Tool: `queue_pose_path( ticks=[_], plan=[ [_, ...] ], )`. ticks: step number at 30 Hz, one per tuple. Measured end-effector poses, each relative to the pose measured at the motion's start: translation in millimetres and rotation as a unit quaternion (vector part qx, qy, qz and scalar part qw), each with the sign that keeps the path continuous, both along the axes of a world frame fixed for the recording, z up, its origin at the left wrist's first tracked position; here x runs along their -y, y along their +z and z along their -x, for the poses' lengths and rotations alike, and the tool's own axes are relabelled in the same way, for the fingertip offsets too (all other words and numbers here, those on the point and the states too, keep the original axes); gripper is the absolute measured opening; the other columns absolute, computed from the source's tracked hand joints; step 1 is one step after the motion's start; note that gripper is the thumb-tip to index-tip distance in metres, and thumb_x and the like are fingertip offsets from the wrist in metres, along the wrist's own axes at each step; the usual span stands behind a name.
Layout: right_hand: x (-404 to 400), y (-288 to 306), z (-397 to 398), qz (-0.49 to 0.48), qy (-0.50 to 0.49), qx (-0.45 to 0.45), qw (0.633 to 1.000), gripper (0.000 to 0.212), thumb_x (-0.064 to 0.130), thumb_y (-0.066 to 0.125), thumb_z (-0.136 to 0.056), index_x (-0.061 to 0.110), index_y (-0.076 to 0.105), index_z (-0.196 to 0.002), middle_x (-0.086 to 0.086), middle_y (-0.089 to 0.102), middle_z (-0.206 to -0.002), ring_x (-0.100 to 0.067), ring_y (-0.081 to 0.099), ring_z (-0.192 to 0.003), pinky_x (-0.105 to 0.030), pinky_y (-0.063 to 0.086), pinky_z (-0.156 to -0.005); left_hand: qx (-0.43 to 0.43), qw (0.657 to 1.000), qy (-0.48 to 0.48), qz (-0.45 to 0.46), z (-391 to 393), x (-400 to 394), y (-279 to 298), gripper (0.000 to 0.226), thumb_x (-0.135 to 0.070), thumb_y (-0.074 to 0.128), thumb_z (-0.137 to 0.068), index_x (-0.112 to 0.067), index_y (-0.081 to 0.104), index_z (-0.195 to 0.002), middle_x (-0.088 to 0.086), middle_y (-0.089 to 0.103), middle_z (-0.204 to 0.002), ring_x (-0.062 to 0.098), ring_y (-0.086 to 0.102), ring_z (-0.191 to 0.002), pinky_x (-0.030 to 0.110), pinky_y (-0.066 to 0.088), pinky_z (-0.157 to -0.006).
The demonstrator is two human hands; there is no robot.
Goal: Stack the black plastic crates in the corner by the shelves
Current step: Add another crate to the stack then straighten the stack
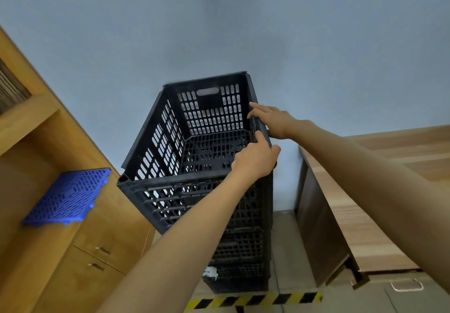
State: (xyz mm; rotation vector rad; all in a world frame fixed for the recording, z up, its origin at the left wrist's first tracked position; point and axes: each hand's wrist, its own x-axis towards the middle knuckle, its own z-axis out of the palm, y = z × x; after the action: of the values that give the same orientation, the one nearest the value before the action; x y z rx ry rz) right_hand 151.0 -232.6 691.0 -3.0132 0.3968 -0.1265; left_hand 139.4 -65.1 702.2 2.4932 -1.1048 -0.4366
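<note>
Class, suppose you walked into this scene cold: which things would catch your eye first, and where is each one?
First, the tall stack of black crates in the middle against the grey wall, its top crate sitting tilted. Both hands are on that crate's right rim: the left hand grips it nearer the camera, the right hand farther back. Next, the bright blue slatted panel lying on the wooden shelves at left.

Blue-grey wall (121,32), wooden shelves (31,127) left, wooden desk (379,191) right.
</note>
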Motion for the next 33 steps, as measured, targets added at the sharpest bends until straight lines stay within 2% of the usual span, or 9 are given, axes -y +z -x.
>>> queue_pose_path(
  ticks=[6,11,14,18,20,24,29,31,33],
  plan=[
    [7.5,-2.6,-5.3,-0.001,0.0,-0.017,1.0,0.065,0.016,0.067,-0.086,0.031,0.033,-0.14,0.011,0.002,-0.162,-0.033,0.025,-0.143,-0.053,0.035,-0.106,0.004,1.0,0.0,0.005,-2.6,0.5,-2.1,0.041,-0.04,0.033,-0.095,-0.011,0.034,-0.124,0.018,0.06,-0.109,0.04,0.058,-0.093,0.045,0.047,-0.079],
    [16.2,-14.8,-6.2,0.023,0.035,0.061,0.997,0.061,0.017,0.064,-0.089,0.032,0.036,-0.14,0.004,0.013,-0.161,-0.031,0.009,-0.148,-0.05,0.018,-0.116,-0.049,0.998,-0.006,0.025,-10.0,5.2,-5.3,0.04,-0.042,0.036,-0.092,-0.013,0.036,-0.12,0.017,0.061,-0.105,0.037,0.06,-0.085,0.045,0.051,-0.078],
    [25.3,-21.4,-9.3,0.014,0.073,0.103,0.992,0.065,0.011,0.064,-0.087,0.03,0.034,-0.142,0.001,0.019,-0.159,-0.03,0.01,-0.148,-0.048,0.021,-0.116,-0.085,0.996,0.014,0.032,-16.9,10.9,-4.6,0.047,-0.049,0.039,-0.089,-0.018,0.04,-0.123,0.014,0.061,-0.108,0.036,0.06,-0.092,0.045,0.051,-0.086],
    [41.4,-12.6,-17.3,0.095,0.161,0.068,0.98,0.064,0.015,0.065,-0.086,0.026,0.036,-0.142,0.0,0.029,-0.155,-0.028,0.015,-0.148,-0.047,0.027,-0.114,-0.094,0.994,0.046,0.029,-20.0,13.4,-8.9,0.062,-0.068,0.038,-0.086,-0.028,0.04,-0.133,0.012,0.061,-0.121,0.034,0.06,-0.104,0.047,0.05,-0.09],
    [50.1,-2.1,-23.6,0.109,0.212,0.051,0.97,0.064,0.02,0.067,-0.084,0.023,0.039,-0.141,-0.001,0.037,-0.149,-0.026,0.026,-0.143,-0.045,0.034,-0.109,-0.092,0.994,0.061,0.021,-19.5,13.5,-7.8,0.074,-0.075,0.037,-0.083,-0.029,0.036,-0.142,0.008,0.056,-0.133,0.032,0.055,-0.118,0.047,0.047,-0.098],
    [68.2,18.1,-40.8,0.137,0.293,0.0,0.946,0.064,0.043,0.067,-0.084,0.023,0.04,-0.139,-0.003,0.047,-0.142,-0.024,0.04,-0.134,-0.042,0.039,-0.104,-0.107,0.99,0.089,0.015,-13.6,15.2,4.2,0.071,-0.067,0.043,-0.089,-0.03,0.031,-0.149,0.001,0.044,-0.148,0.027,0.047,-0.13,0.041,0.042,-0.103],
    [93.6,32.0,-50.5,0.192,0.342,-0.016,0.92,0.078,0.074,0.034,-0.083,0.022,0.037,-0.141,-0.006,0.047,-0.142,-0.025,0.039,-0.136,-0.043,0.032,-0.11,-0.054,0.991,0.114,0.05,2.6,13.5,10.5,0.059,-0.06,0.05,-0.09,-0.029,0.046,-0.14,-0.005,0.056,-0.128,0.017,0.056,-0.114,0.035,0.047,-0.091],
    [96.2,35.0,-52.7,0.212,0.37,-0.009,0.904,0.101,0.087,0.004,-0.072,0.017,0.045,-0.132,-0.007,0.054,-0.128,-0.027,0.05,-0.123,-0.04,0.038,-0.104,-0.073,0.987,0.131,0.048,2.1,18.4,16.1,0.053,-0.053,0.054,-0.091,-0.025,0.05,-0.136,-0.003,0.058,-0.125,0.018,0.056,-0.111,0.035,0.046,-0.092],
    [94.2,34.4,-57.6,0.232,0.396,0.002,0.889,0.117,0.091,-0.012,-0.062,0.013,0.052,-0.12,-0.007,0.058,-0.114,-0.028,0.057,-0.106,-0.04,0.044,-0.097,-0.099,0.982,0.161,0.017,0.2,33.9,19.5,0.036,-0.041,0.056,-0.094,-0.018,0.054,-0.122,0.003,0.06,-0.109,0.023,0.058,-0.097,0.034,0.045,-0.078]
  ],
)
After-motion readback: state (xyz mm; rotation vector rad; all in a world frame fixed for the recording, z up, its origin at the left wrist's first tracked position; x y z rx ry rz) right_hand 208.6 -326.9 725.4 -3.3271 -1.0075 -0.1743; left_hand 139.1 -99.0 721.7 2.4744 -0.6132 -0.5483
